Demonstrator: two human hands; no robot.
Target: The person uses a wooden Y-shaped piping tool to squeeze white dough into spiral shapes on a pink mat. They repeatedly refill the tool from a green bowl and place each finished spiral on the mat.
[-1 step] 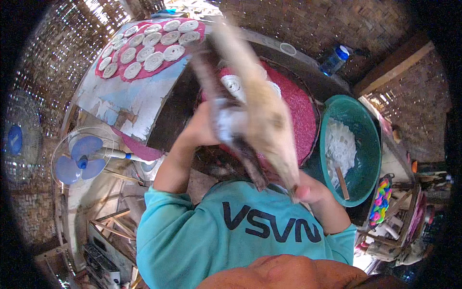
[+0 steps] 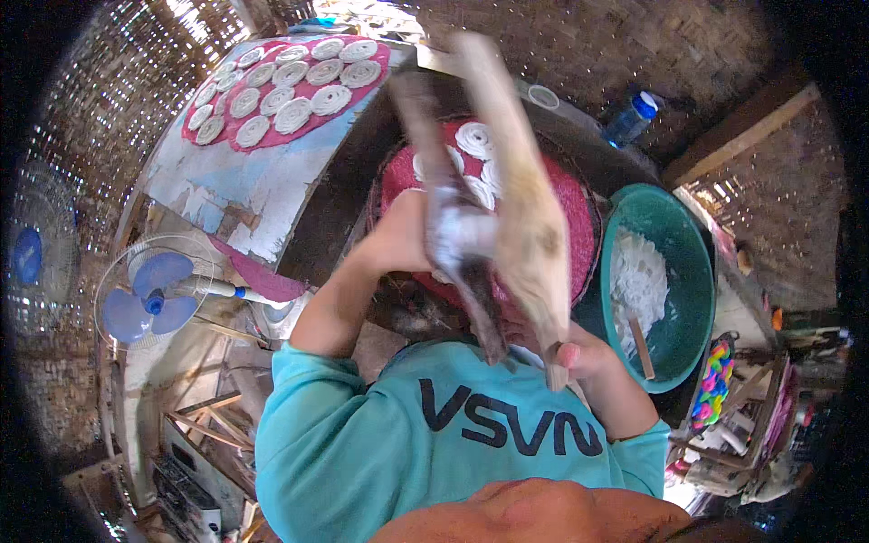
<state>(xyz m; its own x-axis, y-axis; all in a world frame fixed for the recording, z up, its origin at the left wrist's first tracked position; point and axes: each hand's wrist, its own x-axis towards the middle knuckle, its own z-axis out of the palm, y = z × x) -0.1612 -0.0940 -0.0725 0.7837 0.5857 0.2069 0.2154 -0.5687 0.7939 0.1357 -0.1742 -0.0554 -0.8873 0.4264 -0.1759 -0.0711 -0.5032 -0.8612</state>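
Observation:
Both my hands are on a wooden hand press with a pale lever [image 2: 532,213] and a dark lever [image 2: 444,195], a whitish part between them. My left hand [image 2: 403,237] is closed round the dark lever's side, its fingertips partly hidden. My right hand [image 2: 587,353] grips the near end of the pale lever. The press is tilted above a round red mat [image 2: 579,226], where several white dough coils [image 2: 474,139] lie. The levers hide part of the mat and coils.
More white coils [image 2: 292,115] rest on a red sheet at the far left, on a worn board [image 2: 262,226]. A green basin [image 2: 692,362] with white dough [image 2: 638,271] and a wooden stick [image 2: 642,348] stands right. Left is a blue fan [image 2: 149,303]; beyond, a blue bottle [image 2: 629,122].
The press has shifted to the right and its far ends have swung right, uncovering more coils on the round mat. My left hand has moved right with it; the right hand keeps its grip.

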